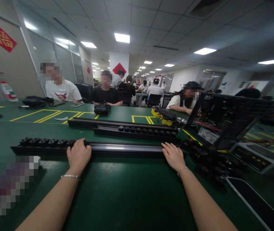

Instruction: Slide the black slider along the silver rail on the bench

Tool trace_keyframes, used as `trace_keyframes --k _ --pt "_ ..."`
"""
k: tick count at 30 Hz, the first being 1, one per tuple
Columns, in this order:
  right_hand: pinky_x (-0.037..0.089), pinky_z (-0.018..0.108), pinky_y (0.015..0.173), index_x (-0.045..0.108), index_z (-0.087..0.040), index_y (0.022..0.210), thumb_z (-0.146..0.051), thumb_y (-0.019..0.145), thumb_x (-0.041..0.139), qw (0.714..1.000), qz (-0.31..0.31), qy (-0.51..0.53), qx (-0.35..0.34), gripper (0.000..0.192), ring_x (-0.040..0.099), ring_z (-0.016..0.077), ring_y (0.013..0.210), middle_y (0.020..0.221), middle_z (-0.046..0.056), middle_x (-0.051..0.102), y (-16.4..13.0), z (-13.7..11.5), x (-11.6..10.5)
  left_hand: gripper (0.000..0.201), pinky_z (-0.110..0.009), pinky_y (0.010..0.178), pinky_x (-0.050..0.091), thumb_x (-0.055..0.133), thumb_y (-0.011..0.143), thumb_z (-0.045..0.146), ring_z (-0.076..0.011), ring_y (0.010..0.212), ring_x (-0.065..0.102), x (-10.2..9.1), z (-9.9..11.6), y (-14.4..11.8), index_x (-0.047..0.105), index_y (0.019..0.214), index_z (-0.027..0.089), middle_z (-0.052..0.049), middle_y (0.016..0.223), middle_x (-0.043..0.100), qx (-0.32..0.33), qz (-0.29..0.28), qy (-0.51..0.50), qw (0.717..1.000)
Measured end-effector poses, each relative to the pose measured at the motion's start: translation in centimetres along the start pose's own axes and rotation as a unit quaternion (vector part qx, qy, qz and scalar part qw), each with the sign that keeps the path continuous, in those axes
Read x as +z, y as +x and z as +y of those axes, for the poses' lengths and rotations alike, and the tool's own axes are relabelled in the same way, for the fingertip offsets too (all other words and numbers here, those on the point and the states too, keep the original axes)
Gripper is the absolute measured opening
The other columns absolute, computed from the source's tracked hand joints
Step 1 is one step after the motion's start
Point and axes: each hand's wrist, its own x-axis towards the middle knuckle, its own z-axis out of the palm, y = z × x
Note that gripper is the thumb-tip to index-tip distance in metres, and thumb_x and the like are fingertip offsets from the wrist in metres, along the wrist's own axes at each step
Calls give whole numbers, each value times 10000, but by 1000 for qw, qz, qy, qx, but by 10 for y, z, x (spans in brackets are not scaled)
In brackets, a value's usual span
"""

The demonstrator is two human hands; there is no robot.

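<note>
Head view: a person's two bare hands rest on a long black rail (124, 149) lying crosswise on a green table (117, 199). The left hand (78, 155) is curled loosely over the rail's near edge, just beside a row of black knobs (47, 141) seated in the rail's left stretch. The right hand (174, 156) lies flat and open on the rail near its right end, fingers spread, gripping nothing. Between the hands the rail's shiny channel is bare.

Risk, as judged from this moment: with only a light hold at two points, the rail could twist or skid if pushed unevenly, and the knobs could shake loose. A pile of black parts (209, 160) crowds the rail's right end and could be knocked.

Behind the rail lie two more rails (137, 131), one also carrying knobs. Beyond the rail's right end stands an open computer case (223, 118). Other people sit across the table, well apart from the rail.
</note>
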Motion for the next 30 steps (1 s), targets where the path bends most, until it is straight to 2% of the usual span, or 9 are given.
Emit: trace_keyframes --k 8,17,21,30 --pt "198 424 1078 455 -339 1322 -447 922 210 1000 2 1 0 481 282 188 1324 1411 -52 406 0 0 0 477 -473 1050 254 354 805 286 -291 1113 523 -3 1 0 491 1232 125 -150 1270 542 -3 -2 2 1000" --pt "203 418 1076 451 -347 1322 -446 922 211 1000 1 0 2 477 287 178 1322 1411 -45 408 -1 0 0 554 -436 1048 258 386 793 360 -286 1110 536 1 -3 3 438 1273 91 -181 1140 617 -27 -6 2 1000" --pt "196 419 1079 447 -349 1325 -451 922 203 1000 -3 5 2 482 279 179 1327 1415 -49 400 -1 0 -1 605 -419 1053 255 406 784 402 -286 1168 494 3 -5 5 425 1278 53 -208 1187 585 -26 -5 7 1000" --pt "209 419 1073 438 -355 1330 -449 922 205 1000 -8 -3 4 479 267 178 1331 1419 -46 395 0 0 0 562 -450 1052 253 379 792 387 -292 1181 476 1 -7 4 469 1266 99 -186 1228 567 -3 -24 10 1000"
